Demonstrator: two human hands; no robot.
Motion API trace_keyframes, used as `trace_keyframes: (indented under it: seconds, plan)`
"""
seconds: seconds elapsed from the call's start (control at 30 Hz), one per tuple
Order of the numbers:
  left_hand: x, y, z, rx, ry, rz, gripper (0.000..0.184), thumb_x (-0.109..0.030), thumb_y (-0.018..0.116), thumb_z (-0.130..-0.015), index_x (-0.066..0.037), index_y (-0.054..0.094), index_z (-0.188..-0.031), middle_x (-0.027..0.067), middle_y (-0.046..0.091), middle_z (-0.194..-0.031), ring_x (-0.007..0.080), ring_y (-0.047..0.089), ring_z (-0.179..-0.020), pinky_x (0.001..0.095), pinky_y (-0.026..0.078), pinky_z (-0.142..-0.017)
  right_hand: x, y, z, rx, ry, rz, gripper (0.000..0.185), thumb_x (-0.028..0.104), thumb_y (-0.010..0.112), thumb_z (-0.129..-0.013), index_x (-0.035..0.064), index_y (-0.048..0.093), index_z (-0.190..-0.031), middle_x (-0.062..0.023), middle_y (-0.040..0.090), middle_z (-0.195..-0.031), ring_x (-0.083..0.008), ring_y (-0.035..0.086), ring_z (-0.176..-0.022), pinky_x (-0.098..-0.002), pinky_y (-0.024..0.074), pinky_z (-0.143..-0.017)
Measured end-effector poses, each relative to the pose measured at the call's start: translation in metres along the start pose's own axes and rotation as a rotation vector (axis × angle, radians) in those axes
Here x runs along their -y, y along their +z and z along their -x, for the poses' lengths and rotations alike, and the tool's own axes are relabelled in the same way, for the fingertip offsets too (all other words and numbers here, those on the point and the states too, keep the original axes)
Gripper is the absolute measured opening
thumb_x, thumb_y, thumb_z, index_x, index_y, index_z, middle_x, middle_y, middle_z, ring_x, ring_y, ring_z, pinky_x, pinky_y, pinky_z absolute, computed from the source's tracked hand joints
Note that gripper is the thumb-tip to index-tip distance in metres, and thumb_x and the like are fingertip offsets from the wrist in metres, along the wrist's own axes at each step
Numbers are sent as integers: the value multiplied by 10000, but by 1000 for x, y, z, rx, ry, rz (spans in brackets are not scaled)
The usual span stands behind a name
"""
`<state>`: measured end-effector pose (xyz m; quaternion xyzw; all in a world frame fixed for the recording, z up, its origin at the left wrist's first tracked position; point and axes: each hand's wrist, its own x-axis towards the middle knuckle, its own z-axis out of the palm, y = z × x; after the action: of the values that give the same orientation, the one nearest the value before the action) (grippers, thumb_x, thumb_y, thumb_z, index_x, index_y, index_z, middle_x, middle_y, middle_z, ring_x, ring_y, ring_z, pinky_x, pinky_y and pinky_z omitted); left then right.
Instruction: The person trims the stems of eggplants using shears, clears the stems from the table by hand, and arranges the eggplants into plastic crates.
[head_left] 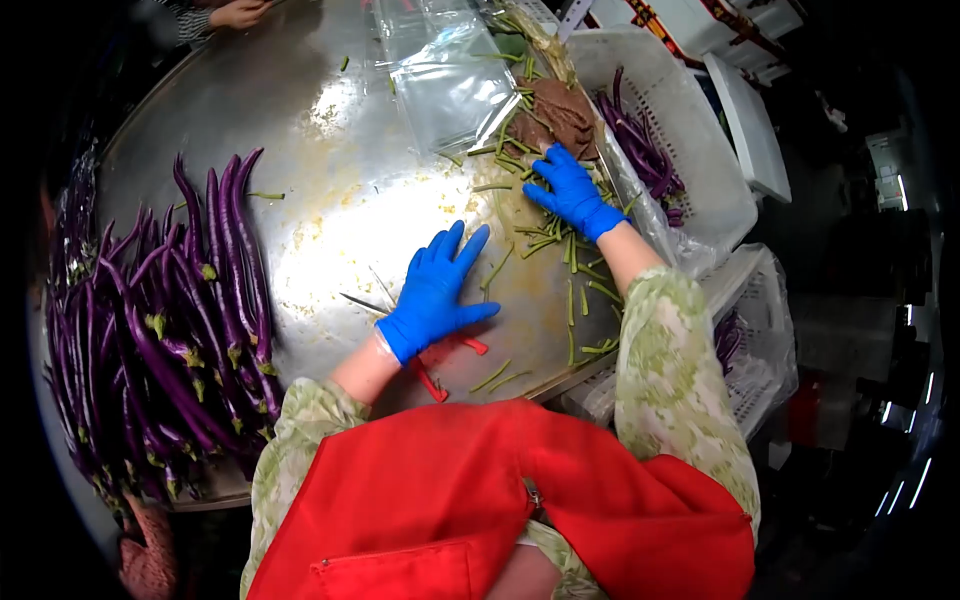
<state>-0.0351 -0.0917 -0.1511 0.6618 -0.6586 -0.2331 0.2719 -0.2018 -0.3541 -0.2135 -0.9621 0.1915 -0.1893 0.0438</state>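
Note:
My left hand [437, 292], in a blue glove, lies palm down with fingers spread on the metal table. Beneath it is a pair of scissors with red handles [429, 381]; the blades stick out to the left, and the middle is hidden by the hand. At the right side, my right hand [573, 192], also blue-gloved, has its fingers stretched out at the lower edge of a brown cloth [560, 117]. Cut green stems [541, 243] lie scattered around and below that hand. Long purple eggplants [165, 350] are heaped on the left of the table.
Clear plastic bags [450, 95] lie at the far middle of the metal table [300, 130]. Right of the table, a white crate [700, 130] holds more purple eggplants; a second lined crate [765, 340] sits nearer. Another person's hand [238, 13] shows at the far left edge.

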Motion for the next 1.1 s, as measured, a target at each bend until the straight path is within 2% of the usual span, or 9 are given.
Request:
trace_keyframes:
  seconds: [0.17, 0.33, 0.47, 0.67, 0.8, 0.87, 0.93, 1.0, 1.1]
  plan:
    - [-4, 2, 53, 336, 112, -219, 937, -507, 711, -655, -252, 271, -1443, 191, 185, -1491, 402, 207, -1360, 643, 163, -1027, 13, -92, 48, -84, 79, -106, 374, 192, 687, -772, 56, 587, -1105, -172, 546, -1184, -355, 525, -1087, -397, 424, -930]
    - [5, 30, 72, 219, 27, -279, 826, -502, 674, -706, -226, 349, -1414, 188, 182, -1496, 401, 169, -1375, 673, 122, -1007, 41, -209, 157, -376, 560, -228, 284, 37, 623, -829, 9, 586, -1109, -118, 600, -1102, -223, 569, -1053, -309, 428, -925]
    - [-11, 65, 17, 194, 289, -187, 738, -488, 630, -763, -184, 386, -1390, 203, 181, -1492, 406, 165, -1375, 660, 121, -1015, 82, -237, 257, -621, 1089, -441, 241, 61, 554, -902, -26, 586, -1124, -72, 600, -1115, -160, 559, -1044, -282, 407, -950]
    - [-47, 138, -98, 48, 571, -16, 737, -463, 628, -777, -205, 356, -1411, 200, 176, -1495, 391, 159, -1378, 625, 117, -1041, 179, -241, 361, -830, 1210, -484, 266, 65, 539, -913, -14, 570, -1165, -88, 591, -1171, -159, 546, -1097, -277, 403, -978]
    - [-60, 169, -140, -53, 537, -102, 758, -471, 643, -772, -205, 346, -1416, 198, 192, -1487, 374, 188, -1369, 609, 114, -1051, 225, -261, 428, -898, 1662, -502, 420, 242, 595, -884, 30, 535, -1241, -70, 578, -1198, -154, 549, -1094, -293, 431, -878]
    - [-92, 152, -133, -155, 482, -89, 656, -335, 687, -768, -179, 442, -1357, 198, 362, -1401, 371, 326, -1297, 518, 240, -1048, 232, -257, 461, -962, 1786, -594, 410, 254, 607, -876, 25, 560, -1213, -43, 596, -1136, -139, 553, -1013, -277, 421, -854]
    - [-141, 135, -113, -268, 622, 225, 569, -157, 697, -763, -121, 507, -1299, 191, 469, -1317, 350, 433, -1223, 428, 336, -1014, 222, -249, 480, -911, 1773, -633, 436, 273, 621, -858, 25, 560, -1211, -48, 598, -1128, -142, 563, -983, -287, 424, -858]
    - [-206, 129, -80, -61, 600, 584, 449, -41, 655, -782, -36, 556, -1219, 159, 549, -1244, 296, 503, -1173, 364, 375, -993, 205, -240, 482, -798, 1687, -673, 446, 280, 636, -840, 29, 566, -1202, -51, 604, -1115, -153, 572, -959, -288, 428, -847]
    - [-268, 143, -50, 241, 842, 411, 383, -65, 636, -824, -33, 569, -1200, 116, 594, -1192, 225, 554, -1110, 322, 406, -960, 162, -180, 520, -75, 1564, -333, 444, 259, 672, -771, 60, 588, -1159, -150, 647, -1023, -268, 626, -933, -329, 472, -819]
